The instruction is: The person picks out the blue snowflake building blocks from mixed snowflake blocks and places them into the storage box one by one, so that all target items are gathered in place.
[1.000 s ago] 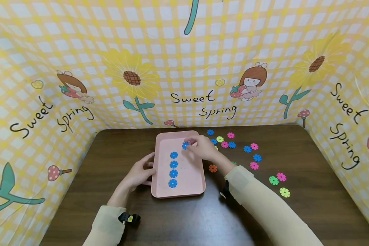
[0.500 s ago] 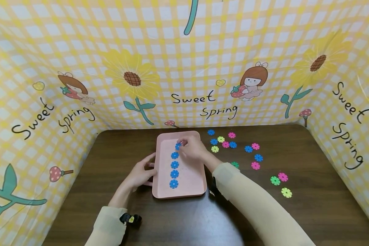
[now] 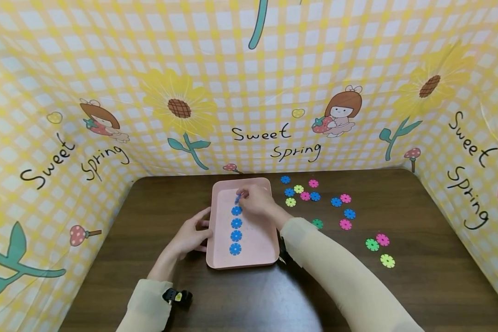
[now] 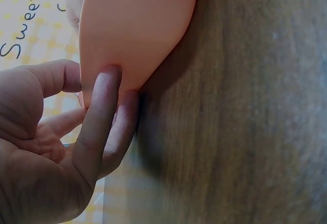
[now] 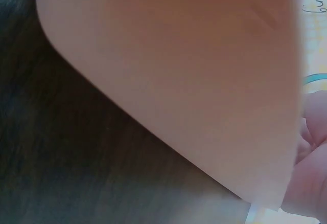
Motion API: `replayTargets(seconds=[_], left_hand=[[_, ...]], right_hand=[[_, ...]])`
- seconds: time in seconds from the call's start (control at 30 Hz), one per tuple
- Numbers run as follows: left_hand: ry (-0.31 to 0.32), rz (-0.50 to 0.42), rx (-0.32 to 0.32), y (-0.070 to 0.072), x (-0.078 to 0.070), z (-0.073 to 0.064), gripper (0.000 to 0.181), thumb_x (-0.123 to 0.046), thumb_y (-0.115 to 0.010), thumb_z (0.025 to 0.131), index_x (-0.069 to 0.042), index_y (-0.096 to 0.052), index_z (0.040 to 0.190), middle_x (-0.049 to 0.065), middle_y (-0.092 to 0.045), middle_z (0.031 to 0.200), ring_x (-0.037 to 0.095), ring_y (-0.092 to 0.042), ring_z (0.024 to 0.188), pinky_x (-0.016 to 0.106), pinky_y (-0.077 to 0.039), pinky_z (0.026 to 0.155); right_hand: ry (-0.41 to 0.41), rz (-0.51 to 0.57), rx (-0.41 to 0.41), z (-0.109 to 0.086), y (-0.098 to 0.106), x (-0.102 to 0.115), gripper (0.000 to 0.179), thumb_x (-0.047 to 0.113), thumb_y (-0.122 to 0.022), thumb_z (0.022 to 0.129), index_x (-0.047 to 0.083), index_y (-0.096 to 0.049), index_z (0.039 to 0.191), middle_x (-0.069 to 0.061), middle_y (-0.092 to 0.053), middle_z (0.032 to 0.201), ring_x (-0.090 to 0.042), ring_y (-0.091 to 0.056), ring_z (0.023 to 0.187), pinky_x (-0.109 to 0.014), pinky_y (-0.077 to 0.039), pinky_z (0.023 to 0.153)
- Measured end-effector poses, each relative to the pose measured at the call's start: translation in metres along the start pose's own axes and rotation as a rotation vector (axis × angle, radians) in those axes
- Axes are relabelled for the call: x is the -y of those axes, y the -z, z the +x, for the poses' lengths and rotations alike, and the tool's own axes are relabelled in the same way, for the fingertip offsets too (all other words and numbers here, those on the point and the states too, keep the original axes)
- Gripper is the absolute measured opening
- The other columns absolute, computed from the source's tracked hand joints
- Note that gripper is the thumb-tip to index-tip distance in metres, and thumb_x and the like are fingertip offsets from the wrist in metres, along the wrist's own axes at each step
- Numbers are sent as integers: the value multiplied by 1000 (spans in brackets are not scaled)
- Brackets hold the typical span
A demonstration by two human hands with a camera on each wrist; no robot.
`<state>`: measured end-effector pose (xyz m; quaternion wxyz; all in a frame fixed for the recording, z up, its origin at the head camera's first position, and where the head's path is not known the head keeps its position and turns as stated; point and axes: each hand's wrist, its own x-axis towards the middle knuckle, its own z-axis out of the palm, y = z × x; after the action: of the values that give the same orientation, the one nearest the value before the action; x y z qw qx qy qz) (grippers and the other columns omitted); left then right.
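Left hand [image 3: 191,234], fingers spread, touches the pink tray's [image 3: 257,256] left edge, near-right's roomy; right hand [image 3: 256,199] pinches a blue disc [image 3: 238,199], steeper than before.

The person wears a pale cream, long-sleeved fabric top. The left sleeve [image 3: 147,304] and right sleeve [image 3: 348,276] are plain, each ending in a broad cuff that leaves the wrist bare. At the edge of the left cuff sits a small, boxy black device [image 3: 177,296] with a yellowish mark on it. A dark device [image 3: 283,249] shows under the right cuff, mostly hidden, its details too small to tell. Both hands are ungloved.
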<state>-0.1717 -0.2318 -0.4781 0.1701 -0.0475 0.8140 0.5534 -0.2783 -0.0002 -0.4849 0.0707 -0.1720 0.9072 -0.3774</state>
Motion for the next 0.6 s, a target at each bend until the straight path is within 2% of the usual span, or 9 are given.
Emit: replayTargets(seconds=[0.2, 0.4, 0.6], left_hand=[[7, 16, 3, 1, 0, 0, 78, -3, -62, 94, -19, -32, 164, 26, -51, 138, 29, -69, 92, 45, -64, 66], [7, 22, 3, 2, 2, 1, 78, -4, -62, 94, -20, -32, 164, 25, -52, 138, 29, -69, 91, 45, -64, 66], [3, 13, 10, 3, 2, 1, 78, -3, -62, 94, -19, -32, 164, 26, -51, 138, 28, -69, 90, 45, -64, 66]], right_hand=[[2, -17, 51, -2, 3, 1, 26, 12, -67, 96, 9, -74, 121, -7, -73, 115, -20, -67, 107, -38, -55, 97], [16, 18, 98, -11, 15, 6, 31, 14, -68, 98, 6, -70, 128, -10, -71, 118, -22, -66, 103, -39, -57, 94], [86, 29, 76, -22, 30, 4, 31, 16, -68, 99, 5, -70, 129, -10, -72, 118, -23, -66, 109, -42, -53, 100]])
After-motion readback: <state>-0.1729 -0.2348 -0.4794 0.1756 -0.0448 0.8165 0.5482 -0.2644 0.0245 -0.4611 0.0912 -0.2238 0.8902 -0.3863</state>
